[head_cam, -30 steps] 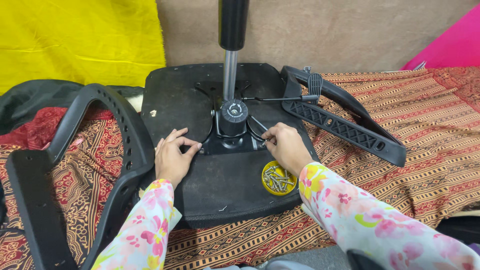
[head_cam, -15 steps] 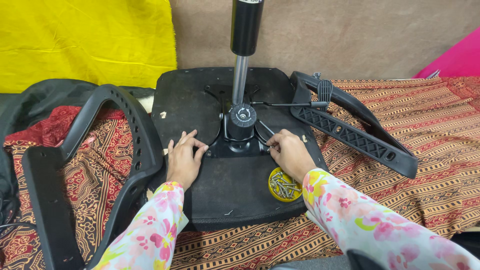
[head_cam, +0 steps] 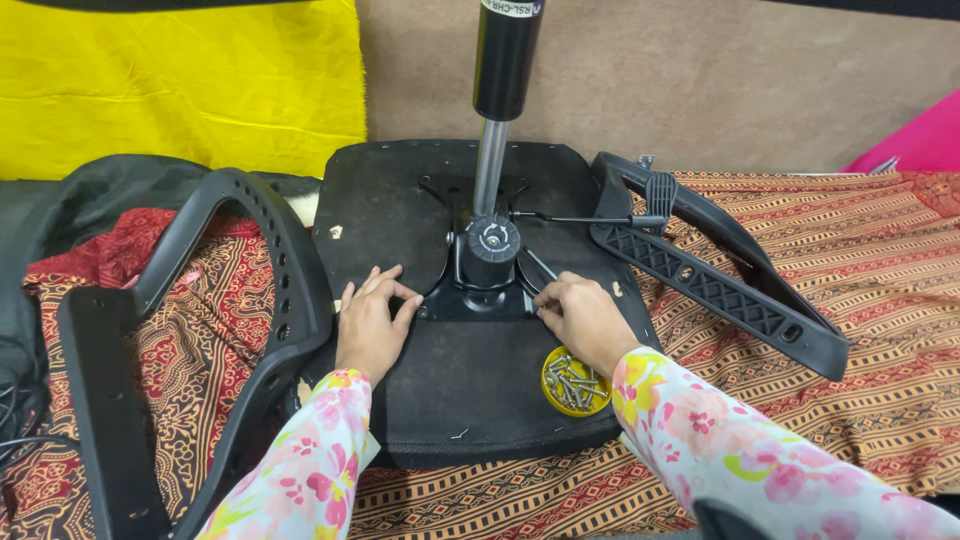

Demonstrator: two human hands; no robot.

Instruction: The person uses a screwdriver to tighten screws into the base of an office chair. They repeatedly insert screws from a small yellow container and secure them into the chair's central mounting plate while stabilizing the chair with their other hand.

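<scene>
An upturned black chair seat point(head_cam: 470, 400) lies on a patterned cloth. A black metal mechanism plate point(head_cam: 480, 295) is on its underside, with a gas-lift cylinder point(head_cam: 497, 90) standing up from it. My left hand point(head_cam: 372, 325) rests flat on the seat, fingertips touching the plate's left edge. My right hand point(head_cam: 585, 320) is at the plate's right edge, fingers pinched together at a thin metal tool or screw; which one I cannot tell. A small yellow lid point(head_cam: 575, 382) with several screws sits just under my right wrist.
A black armrest point(head_cam: 720, 270) lies to the right of the seat and another armrest point(head_cam: 250, 290) to the left. A thin lever point(head_cam: 590, 218) sticks out from the mechanism. Yellow fabric point(head_cam: 180, 80) hangs at the back left, pink fabric point(head_cam: 915, 140) at the far right.
The view has shifted slightly, so everything sits a little further right and lower. Both hands have stayed at the plate's edges with almost no movement.
</scene>
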